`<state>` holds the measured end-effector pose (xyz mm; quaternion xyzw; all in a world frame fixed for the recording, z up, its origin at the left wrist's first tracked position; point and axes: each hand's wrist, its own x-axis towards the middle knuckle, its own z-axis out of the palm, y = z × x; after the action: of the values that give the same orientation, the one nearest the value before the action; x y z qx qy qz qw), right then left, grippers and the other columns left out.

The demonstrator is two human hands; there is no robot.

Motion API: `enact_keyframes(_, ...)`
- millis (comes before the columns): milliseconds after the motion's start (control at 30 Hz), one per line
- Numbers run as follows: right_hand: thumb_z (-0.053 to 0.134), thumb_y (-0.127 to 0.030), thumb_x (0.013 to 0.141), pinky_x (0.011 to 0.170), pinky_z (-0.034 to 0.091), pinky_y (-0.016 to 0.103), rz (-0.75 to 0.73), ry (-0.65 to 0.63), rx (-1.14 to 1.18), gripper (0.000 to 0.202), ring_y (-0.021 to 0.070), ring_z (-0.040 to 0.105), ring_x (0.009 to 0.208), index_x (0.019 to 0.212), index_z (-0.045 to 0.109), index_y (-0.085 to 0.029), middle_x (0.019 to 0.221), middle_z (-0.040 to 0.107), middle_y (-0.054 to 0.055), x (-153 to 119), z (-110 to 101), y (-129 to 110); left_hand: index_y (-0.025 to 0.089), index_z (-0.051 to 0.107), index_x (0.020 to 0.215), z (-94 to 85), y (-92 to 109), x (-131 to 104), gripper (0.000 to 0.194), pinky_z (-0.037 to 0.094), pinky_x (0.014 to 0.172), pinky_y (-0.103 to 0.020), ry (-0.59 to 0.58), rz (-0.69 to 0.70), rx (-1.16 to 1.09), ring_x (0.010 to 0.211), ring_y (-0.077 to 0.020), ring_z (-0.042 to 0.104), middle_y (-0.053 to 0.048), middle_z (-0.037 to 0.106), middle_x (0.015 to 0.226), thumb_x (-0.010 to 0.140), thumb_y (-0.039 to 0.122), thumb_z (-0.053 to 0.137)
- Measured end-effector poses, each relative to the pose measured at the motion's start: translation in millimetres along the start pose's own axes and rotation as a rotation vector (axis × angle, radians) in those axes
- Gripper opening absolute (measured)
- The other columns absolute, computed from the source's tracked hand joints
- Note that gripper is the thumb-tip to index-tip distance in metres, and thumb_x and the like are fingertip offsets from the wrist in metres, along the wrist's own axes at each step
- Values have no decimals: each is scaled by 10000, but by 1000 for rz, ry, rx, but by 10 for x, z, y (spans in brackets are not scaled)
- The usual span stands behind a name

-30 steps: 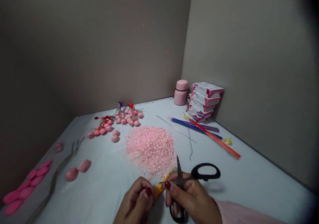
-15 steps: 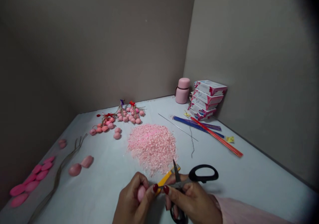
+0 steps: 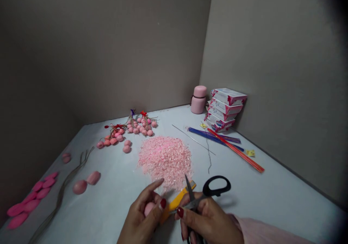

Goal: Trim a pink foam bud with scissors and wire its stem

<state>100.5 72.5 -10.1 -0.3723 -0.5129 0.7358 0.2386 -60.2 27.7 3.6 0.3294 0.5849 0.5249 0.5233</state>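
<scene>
scissors [image 3: 194,202] gape in right hand [image 3: 209,220], apart from pink ball [image 3: 148,209].

My white table [image 3: 114,175] carries a loose heap of pink shavings [image 3: 164,160] in the middle, with a yellow cutter [image 3: 177,199] lying at its near edge. To my left lie flat bright-pink ovals [image 3: 32,205], a long bundle of strings [image 3: 61,197] and two larger pink balls [image 3: 86,183]; behind them, string-tied clusters of small pink balls [image 3: 141,126]. On my right are blue sticks [image 3: 214,137] crossed by red sticks [image 3: 236,151], a thin metal rod [image 3: 193,139], a pink flask [image 3: 198,101] and stacked boxes [image 3: 225,110].
</scene>
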Motion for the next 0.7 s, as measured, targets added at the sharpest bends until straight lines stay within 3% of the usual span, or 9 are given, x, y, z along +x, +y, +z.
enact_keyframes(33, 671, -584, 674, 363, 288, 153, 10, -49, 9, 445, 50, 397, 349, 744, 556, -160, 476, 544, -49, -4, -3, 0, 204, 695, 886, 7, 16, -10, 414, 211, 452, -208, 4, 7, 7, 472, -62, 350, 61, 515, 600, 621, 521, 721)
enact_keyframes(100, 711, -525, 669, 398, 296, 150, -2, -142, 38, 391, 54, 411, 403, 692, 592, -154, 498, 528, -47, -15, 5, -34, 197, 724, 833, 23, 35, -24, 396, 254, 480, -211, -30, 2, 39, 488, -73, 377, 54, 517, 566, 618, 529, 719)
enact_keyframes(267, 700, -492, 698, 629, 381, 201, -188, -372, 123, 357, 81, 448, 553, 576, 600, -172, 593, 497, -44, -36, 93, -188, 172, 723, 765, 60, 13, -33, 408, 351, 537, -233, -138, 25, 4, 514, -102, 430, 30, 539, 552, 544, 511, 773)
enact_keyframes(400, 723, -498, 651, 556, 331, 185, -86, -312, 52, 385, 79, 407, 554, 529, 557, -172, 576, 454, -52, -44, 114, -125, 145, 696, 560, 46, -2, -21, 323, 338, 538, -232, -115, 109, 57, 530, -107, 452, 6, 541, 561, 593, 459, 763)
enact_keyframes(567, 716, -503, 633, 436, 238, 175, 52, -239, -55, 380, 58, 335, 476, 564, 535, -176, 525, 420, -69, -54, 53, 7, 152, 608, 576, -57, -22, 26, 380, 164, 410, -175, 11, -106, -142, 394, -36, 235, 101, 355, 396, 580, 498, 763)
enact_keyframes(633, 735, -503, 609, 417, 224, 168, 84, -230, -61, 386, 53, 336, 467, 585, 535, -174, 516, 425, -73, -54, 33, 17, 161, 566, 573, -94, -27, 55, 374, 179, 386, -153, 110, -124, -230, 387, -32, 235, 105, 358, 397, 613, 484, 750)
enact_keyframes(700, 729, -529, 612, 410, 224, 161, 78, -196, -68, 407, 47, 335, 454, 614, 552, -162, 505, 423, -76, -54, 23, 13, 159, 574, 596, -104, -22, 78, 382, 221, 360, -139, 134, -134, -334, 388, -37, 305, 78, 428, 443, 656, 514, 703)
